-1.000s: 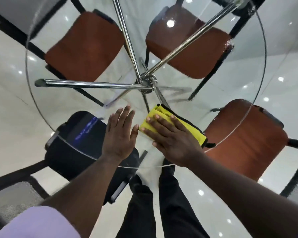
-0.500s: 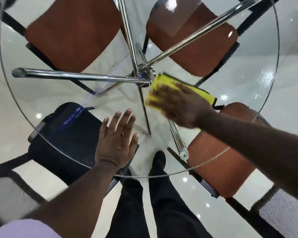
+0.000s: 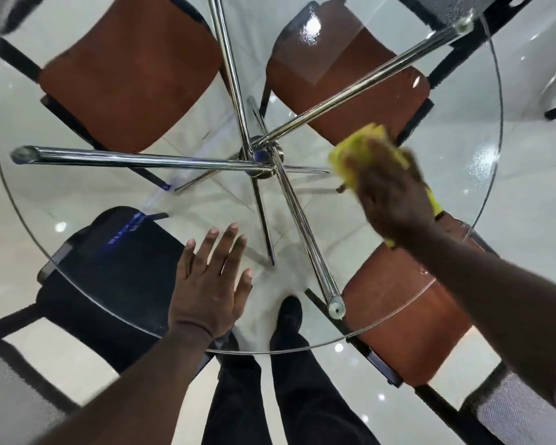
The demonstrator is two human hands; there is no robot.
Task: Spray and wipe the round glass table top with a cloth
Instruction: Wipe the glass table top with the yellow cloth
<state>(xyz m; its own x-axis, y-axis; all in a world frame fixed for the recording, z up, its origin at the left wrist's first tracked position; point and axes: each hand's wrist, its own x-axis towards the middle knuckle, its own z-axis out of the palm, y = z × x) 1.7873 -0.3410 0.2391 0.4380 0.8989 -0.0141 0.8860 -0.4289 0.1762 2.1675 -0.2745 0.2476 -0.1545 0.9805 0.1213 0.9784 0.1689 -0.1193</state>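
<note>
a: what carries everything?
b: a round glass table top [image 3: 77, 194], clear, with chrome legs [image 3: 135, 159] meeting at a hub below.
a: and lying on it?
b: a yellow cloth [image 3: 363, 146] right of the hub, under the right hand [image 3: 392, 194]; the left hand [image 3: 209, 284] lies flat near the front rim.

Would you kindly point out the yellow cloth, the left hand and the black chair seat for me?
yellow cloth [image 3: 358, 147], head view, the bare folded part beyond the fingers.
left hand [image 3: 206, 289], head view, the back of the hand.
black chair seat [image 3: 116, 271], head view, the cushion's middle, seen through glass.
</note>
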